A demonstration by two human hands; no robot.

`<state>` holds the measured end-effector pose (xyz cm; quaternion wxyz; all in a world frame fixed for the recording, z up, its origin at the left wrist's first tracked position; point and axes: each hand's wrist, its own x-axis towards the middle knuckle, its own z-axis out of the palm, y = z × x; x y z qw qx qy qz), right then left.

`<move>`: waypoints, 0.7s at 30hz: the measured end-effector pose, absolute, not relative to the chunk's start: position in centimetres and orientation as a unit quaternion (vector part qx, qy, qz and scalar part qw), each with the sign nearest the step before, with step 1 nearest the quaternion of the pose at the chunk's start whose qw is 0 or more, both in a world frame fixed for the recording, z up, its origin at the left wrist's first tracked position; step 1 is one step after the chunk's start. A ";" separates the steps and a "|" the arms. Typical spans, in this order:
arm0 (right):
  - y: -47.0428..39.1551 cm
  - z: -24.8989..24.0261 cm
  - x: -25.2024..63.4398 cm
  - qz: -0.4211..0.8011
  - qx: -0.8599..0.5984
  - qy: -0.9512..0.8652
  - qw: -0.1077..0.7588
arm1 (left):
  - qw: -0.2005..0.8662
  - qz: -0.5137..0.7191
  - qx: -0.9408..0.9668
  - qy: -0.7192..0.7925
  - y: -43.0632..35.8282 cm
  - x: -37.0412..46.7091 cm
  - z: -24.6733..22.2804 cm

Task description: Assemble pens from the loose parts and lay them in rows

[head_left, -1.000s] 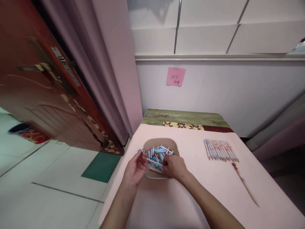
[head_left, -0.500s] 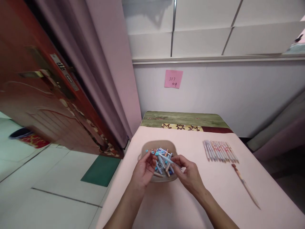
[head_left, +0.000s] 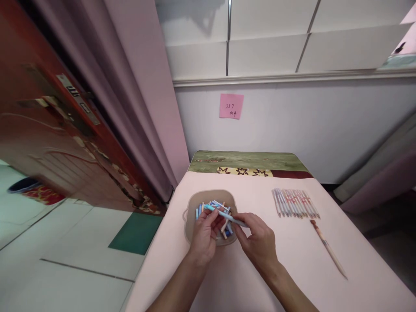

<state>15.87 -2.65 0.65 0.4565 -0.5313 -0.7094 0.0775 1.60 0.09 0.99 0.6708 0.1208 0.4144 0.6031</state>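
Over the basin, my left hand (head_left: 205, 236) is closed in a pinch on the turquoise cap (head_left: 210, 208) end of a pen. The pale blue pen (head_left: 232, 217) slants down to the right, and my right hand (head_left: 258, 234) grips its other end between thumb and fingers. Cap and barrel lie in one line; whether the cap is fully seated I cannot tell. Beneath both hands, the beige plastic basin (head_left: 189, 225) contains many loose pens and caps (head_left: 199, 211) in blue, white and tan, partly hidden by my fingers.
To the right on the pink-covered table (head_left: 269, 277), a row of pens (head_left: 295, 203) lies side by side. Nearer me is a single tan pen (head_left: 329, 250) with a brown end. A green patterned strip (head_left: 250, 159) borders the wall. A red door (head_left: 65, 143) stands at left.
My left hand has brought the turquoise cap rightward to the pale blue pen, and the two now line up. My right hand still grips the pen. The view has shifted slightly.
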 end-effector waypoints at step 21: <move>-3.4 0.2 15.5 0.127 -0.611 -0.672 0.398 | 0.671 0.601 0.135 0.412 -0.3 2.5 1.5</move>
